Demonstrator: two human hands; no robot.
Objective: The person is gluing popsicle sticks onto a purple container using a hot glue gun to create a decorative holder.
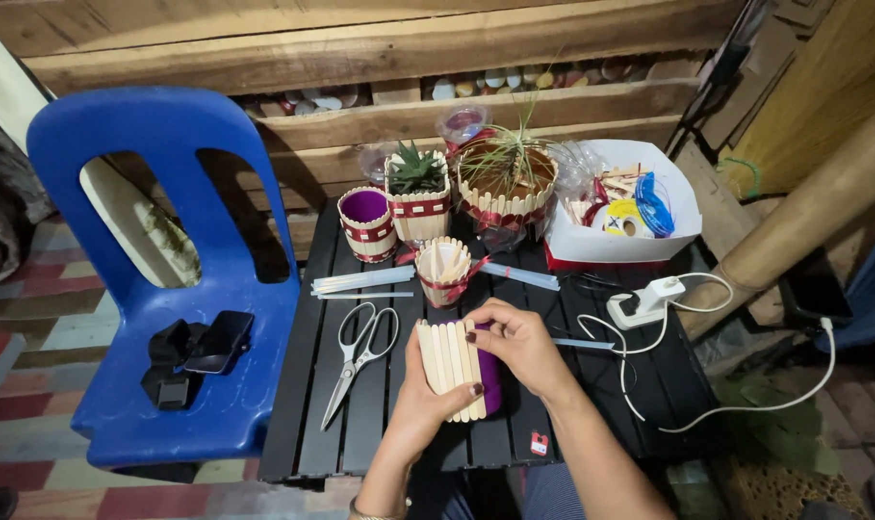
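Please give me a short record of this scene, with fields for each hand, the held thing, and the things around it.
left hand: holds the purple cup from below, thumb on the sticks
right hand: fingertips press the top of the sticks
held thing: purple cup partly covered with a row of flat wooden sticks
table: black slatted table
near the hands: scissors, closed, to their left
behind: small stick-covered pot, glue sticks, potted plants
left of table: blue plastic chair

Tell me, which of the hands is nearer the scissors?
Left. The left hand sits just right of the scissors, holding the stick-covered cup; the right hand is farther right, beyond the cup.
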